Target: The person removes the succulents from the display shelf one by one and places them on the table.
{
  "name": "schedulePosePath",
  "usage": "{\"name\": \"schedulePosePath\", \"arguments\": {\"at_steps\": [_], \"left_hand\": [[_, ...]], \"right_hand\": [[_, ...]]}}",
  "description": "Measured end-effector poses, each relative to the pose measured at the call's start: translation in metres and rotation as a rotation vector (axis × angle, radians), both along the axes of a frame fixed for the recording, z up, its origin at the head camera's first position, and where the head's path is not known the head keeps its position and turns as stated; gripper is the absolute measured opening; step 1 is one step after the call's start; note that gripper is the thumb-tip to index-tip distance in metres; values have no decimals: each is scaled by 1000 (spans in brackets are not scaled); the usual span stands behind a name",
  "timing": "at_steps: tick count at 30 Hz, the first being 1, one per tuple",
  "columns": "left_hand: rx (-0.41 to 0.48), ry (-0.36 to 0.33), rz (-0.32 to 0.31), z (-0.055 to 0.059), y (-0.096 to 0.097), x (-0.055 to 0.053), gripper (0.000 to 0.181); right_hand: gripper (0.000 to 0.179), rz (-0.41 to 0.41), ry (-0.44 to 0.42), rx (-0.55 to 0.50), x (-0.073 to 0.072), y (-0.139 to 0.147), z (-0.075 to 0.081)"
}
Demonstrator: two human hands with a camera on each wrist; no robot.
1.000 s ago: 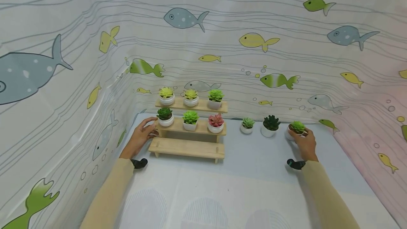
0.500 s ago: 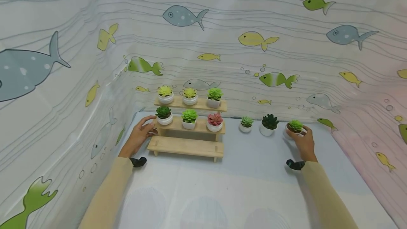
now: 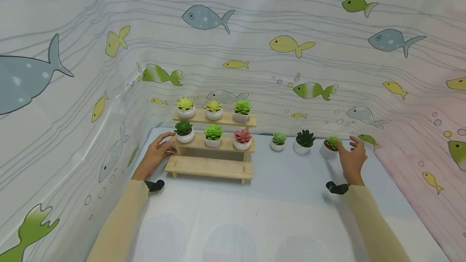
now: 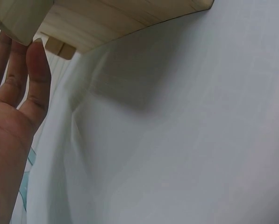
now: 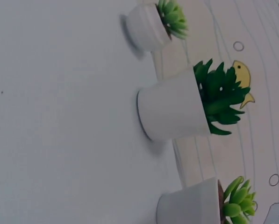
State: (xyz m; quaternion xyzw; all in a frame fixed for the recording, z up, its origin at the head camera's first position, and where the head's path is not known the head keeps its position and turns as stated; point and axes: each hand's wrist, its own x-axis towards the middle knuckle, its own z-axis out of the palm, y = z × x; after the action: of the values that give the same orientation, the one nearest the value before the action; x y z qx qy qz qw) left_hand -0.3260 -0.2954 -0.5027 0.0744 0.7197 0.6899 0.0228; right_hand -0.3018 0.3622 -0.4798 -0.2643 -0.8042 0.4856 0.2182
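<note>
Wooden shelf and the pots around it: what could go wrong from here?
The left hand touches the end of the wooden shelf; a nudge might shake the six potted plants on it. It is also close to the green succulent at the middle tier's left end, which could tip. The right hand, close beside the rightmost pot, might knock it over.

soft light fills the head view, with sheen on the fish-print backdrop (image 3: 255, 43) near nine o'clock. the left wrist view is dimmer, shadow darkening the desk (image 4: 176, 140) below the wooden stand (image 4: 125, 14) toward twelve o'clock; the right wrist view is grey, slightly blurred.
</note>
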Motion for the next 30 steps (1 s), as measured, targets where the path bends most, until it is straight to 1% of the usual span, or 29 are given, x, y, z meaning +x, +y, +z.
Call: {"name": "schedulePosePath", "arguments": {"at_steps": [2,4,7,10,13,16,21,24,27,30], "left_hand": [[-3,-5,2,-1,0,1,47],[-2,-10,2,-1,0,2,47],[4,-7,-3,-2,0,2,48],[2,-1,-16,-1,-1,-1,48],[5,7,-22,-1,-2,-3,48],[21,10,-38,1,-2,-3,48],[32,1,-59,1,-2,-1,48],[27,14,-68,0,-2,-1,48],[27,36,-85,-3,-3,-4,47],[6,40,-77,-8,-7,-7,46]], "right_hand": [[72,-14,31,-8,1,-4,5],[68,-7,60,-22,3,-10,10],[64,18,92,-35,6,-19,18],[63,62,101,-37,9,-29,26],[65,138,121,-26,10,-40,31],[65,226,150,-8,12,-54,33],[66,384,181,17,12,-81,33],[66,476,199,28,12,-97,32],[64,551,198,46,12,-114,31],[63,619,169,71,12,-132,28]]}}
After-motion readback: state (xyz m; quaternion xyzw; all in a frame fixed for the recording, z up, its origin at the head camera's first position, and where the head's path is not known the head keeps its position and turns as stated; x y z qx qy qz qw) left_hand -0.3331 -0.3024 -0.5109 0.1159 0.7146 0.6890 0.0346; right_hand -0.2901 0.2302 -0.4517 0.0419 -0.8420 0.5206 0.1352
